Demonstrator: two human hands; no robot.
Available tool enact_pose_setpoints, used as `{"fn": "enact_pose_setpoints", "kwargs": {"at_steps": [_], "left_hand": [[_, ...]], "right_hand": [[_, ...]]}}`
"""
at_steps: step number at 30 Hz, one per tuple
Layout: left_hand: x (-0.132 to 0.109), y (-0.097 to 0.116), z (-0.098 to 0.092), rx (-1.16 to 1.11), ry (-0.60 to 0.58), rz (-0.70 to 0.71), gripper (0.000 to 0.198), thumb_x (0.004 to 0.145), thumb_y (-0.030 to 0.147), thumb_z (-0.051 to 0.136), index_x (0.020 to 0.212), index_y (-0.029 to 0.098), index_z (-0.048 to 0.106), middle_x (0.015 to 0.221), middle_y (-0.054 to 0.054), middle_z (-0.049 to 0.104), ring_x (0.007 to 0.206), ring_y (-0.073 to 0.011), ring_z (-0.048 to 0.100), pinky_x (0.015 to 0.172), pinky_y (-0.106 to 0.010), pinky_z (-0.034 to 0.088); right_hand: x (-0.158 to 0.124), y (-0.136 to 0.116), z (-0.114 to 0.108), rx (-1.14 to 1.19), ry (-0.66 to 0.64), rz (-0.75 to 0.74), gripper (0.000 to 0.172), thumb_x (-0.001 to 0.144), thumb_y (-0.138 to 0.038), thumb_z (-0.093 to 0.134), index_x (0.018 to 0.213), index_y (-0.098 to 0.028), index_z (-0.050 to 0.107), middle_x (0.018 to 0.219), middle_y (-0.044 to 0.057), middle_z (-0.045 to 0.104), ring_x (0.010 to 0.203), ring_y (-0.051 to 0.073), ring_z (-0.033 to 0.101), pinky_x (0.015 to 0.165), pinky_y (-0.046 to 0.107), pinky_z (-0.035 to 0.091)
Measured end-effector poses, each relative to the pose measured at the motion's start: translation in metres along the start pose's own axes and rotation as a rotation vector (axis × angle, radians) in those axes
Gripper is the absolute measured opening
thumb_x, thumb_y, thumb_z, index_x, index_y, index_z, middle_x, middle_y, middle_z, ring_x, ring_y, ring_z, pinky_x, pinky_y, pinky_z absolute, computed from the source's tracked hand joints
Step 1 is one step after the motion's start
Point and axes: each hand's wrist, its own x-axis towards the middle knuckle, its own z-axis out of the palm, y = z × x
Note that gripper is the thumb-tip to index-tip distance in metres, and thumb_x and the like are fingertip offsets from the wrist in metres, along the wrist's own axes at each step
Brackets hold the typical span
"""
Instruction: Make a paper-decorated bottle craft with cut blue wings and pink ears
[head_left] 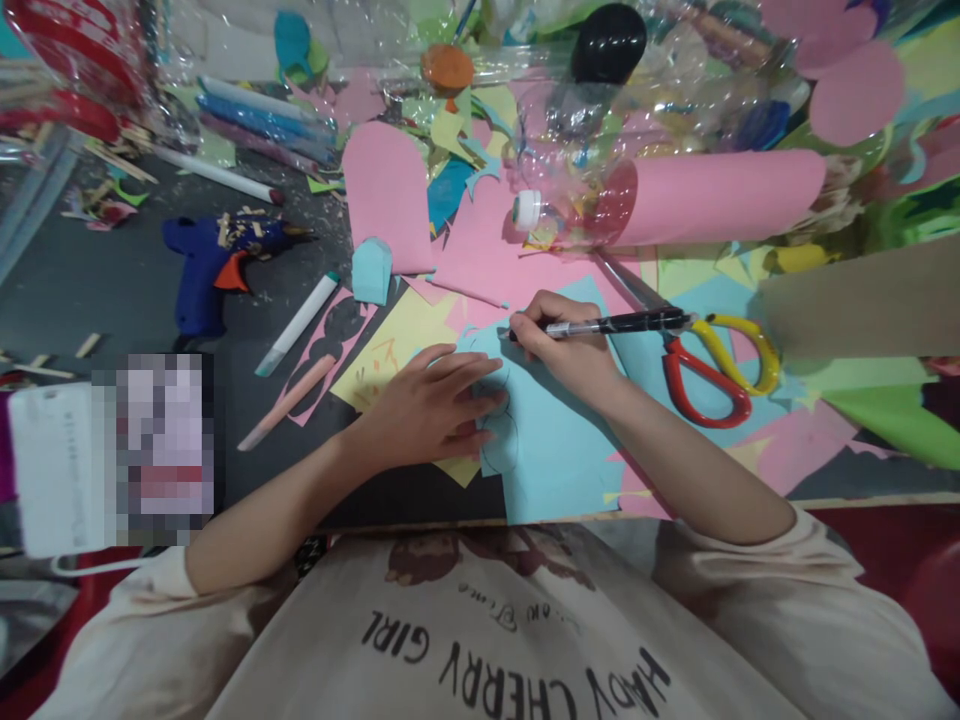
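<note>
A black pen (615, 325) is gripped in my right hand (559, 345), its tip down on a light blue sheet of paper (559, 450). Thin curved lines are drawn on that sheet near its left edge. My left hand (431, 405) lies flat with fingers spread, its fingertips on the sheet's left side and partly over the drawn lines. Beneath the left hand is a yellow sheet (386, 365) with orange marks. Just right of my right hand rest scissors (709, 375) with one red and one yellow handle loop.
A blue glue gun (206, 260) lies at left, near several markers (300, 320). A plastic bottle wrapped in pink paper (720, 200) lies at the upper right. Paper scraps and clear plastic crowd the back. A white device (56, 465) sits at the left front.
</note>
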Motion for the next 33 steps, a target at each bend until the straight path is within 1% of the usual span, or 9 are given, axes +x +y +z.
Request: {"fn": "enact_pose_setpoints", "kwargs": {"at_steps": [5,10,13,15,18,21,23,26,33], "left_hand": [[-0.0007,-0.0009,0.0008,-0.004,-0.001,0.006,0.033,0.096,0.040,0.048,0.109,0.022,0.072,0.127,-0.009,0.067,0.114,-0.0239,0.062,0.105,-0.044,0.047],[-0.0018,-0.0014,0.0017,-0.012,-0.030,-0.007,0.033,0.096,0.041,0.050,0.113,0.023,0.072,0.129,-0.009,0.065,0.115,-0.0240,0.061,0.108,-0.045,0.045],[-0.0022,-0.0015,0.0020,-0.016,-0.053,-0.013,0.032,0.095,0.041,0.052,0.113,0.023,0.071,0.130,-0.009,0.064,0.117,-0.0238,0.060,0.109,-0.045,0.043],[-0.0020,-0.0015,0.0020,-0.018,-0.047,-0.008,0.032,0.095,0.041,0.051,0.114,0.023,0.071,0.130,-0.009,0.064,0.116,-0.0236,0.060,0.109,-0.045,0.042],[-0.0015,-0.0016,0.0019,-0.015,-0.015,-0.002,0.033,0.096,0.041,0.049,0.114,0.023,0.070,0.128,-0.009,0.065,0.115,-0.0234,0.061,0.107,-0.045,0.043],[-0.0015,-0.0018,0.0015,-0.012,-0.002,0.000,0.033,0.097,0.041,0.048,0.112,0.022,0.071,0.128,-0.009,0.066,0.114,-0.0232,0.061,0.107,-0.044,0.043],[-0.0018,-0.0020,0.0012,-0.010,-0.017,-0.003,0.033,0.097,0.041,0.049,0.113,0.023,0.071,0.129,-0.008,0.065,0.115,-0.0228,0.060,0.108,-0.044,0.042],[-0.0022,-0.0019,0.0011,-0.007,-0.046,-0.010,0.034,0.096,0.042,0.049,0.115,0.024,0.071,0.130,-0.008,0.064,0.117,-0.0223,0.059,0.110,-0.043,0.039],[-0.0018,-0.0018,0.0005,0.007,-0.014,0.007,0.032,0.097,0.039,0.049,0.113,0.023,0.071,0.128,-0.009,0.066,0.114,-0.0231,0.061,0.107,-0.045,0.044]], "right_hand": [[0.0002,-0.0018,-0.0004,-0.001,-0.001,-0.013,0.029,0.079,-0.025,0.057,0.055,-0.022,0.041,0.049,-0.005,0.047,0.048,0.009,0.041,0.050,0.026,0.034],[-0.0002,-0.0033,0.0004,0.030,-0.012,-0.012,0.030,0.077,-0.021,0.053,0.053,-0.023,0.036,0.047,-0.007,0.041,0.045,0.007,0.035,0.049,0.025,0.032],[-0.0002,-0.0032,0.0005,0.030,-0.007,-0.002,0.029,0.078,-0.024,0.054,0.054,-0.022,0.038,0.048,-0.007,0.043,0.047,0.008,0.038,0.051,0.025,0.032],[0.0000,-0.0029,0.0006,0.036,-0.005,0.006,0.029,0.077,-0.024,0.054,0.054,-0.022,0.037,0.049,-0.007,0.041,0.047,0.008,0.037,0.050,0.026,0.031],[0.0000,-0.0030,0.0007,0.057,-0.033,0.028,0.031,0.074,-0.020,0.053,0.052,-0.023,0.031,0.047,-0.007,0.035,0.047,0.007,0.031,0.049,0.025,0.028],[-0.0003,-0.0033,0.0010,0.075,-0.028,0.029,0.031,0.075,-0.022,0.052,0.052,-0.023,0.032,0.047,-0.007,0.036,0.048,0.007,0.032,0.051,0.026,0.029],[-0.0006,-0.0031,0.0011,0.083,-0.019,0.024,0.029,0.075,-0.024,0.052,0.053,-0.023,0.033,0.048,-0.007,0.037,0.048,0.008,0.033,0.051,0.026,0.030],[-0.0009,-0.0021,0.0010,0.082,-0.045,0.038,0.029,0.072,-0.023,0.051,0.052,-0.023,0.030,0.049,-0.007,0.032,0.049,0.007,0.030,0.050,0.026,0.027],[-0.0013,-0.0026,0.0013,0.070,-0.051,0.050,0.029,0.071,-0.021,0.050,0.052,-0.023,0.028,0.049,-0.007,0.029,0.050,0.008,0.027,0.050,0.025,0.026]]}}
